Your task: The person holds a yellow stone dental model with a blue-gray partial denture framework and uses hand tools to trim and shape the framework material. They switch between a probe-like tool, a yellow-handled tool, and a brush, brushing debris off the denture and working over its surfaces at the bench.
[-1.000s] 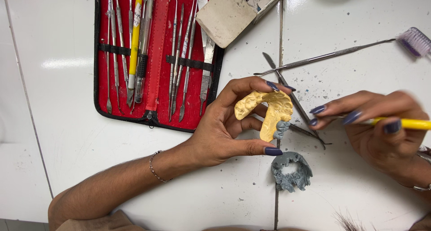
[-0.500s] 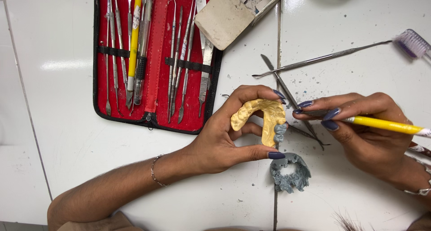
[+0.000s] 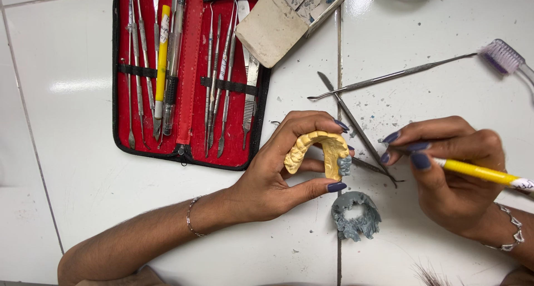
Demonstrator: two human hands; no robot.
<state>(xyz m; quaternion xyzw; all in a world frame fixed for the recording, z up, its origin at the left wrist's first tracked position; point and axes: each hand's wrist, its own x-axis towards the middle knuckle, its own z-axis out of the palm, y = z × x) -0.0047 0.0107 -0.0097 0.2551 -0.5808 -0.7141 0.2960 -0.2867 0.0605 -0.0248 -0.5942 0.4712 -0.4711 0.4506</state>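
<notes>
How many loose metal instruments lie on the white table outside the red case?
3: one long probe runs toward the toothbrush, one blade-tipped tool crosses below it, and one lies partly hidden between the hands.

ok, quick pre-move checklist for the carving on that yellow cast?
1. Left hand grips yellow horseshoe-shaped dental cast: ok.
2. Right hand holds yellow-handled tool: ok.
3. Tool tip touching the cast's grey wax patch: cannot tell, fingers hide it.
4. Loose grey wax ring lies apart from both hands: ok.
5. White tiled table free of debris near the cast: not ok, grey flecks scattered.
</notes>
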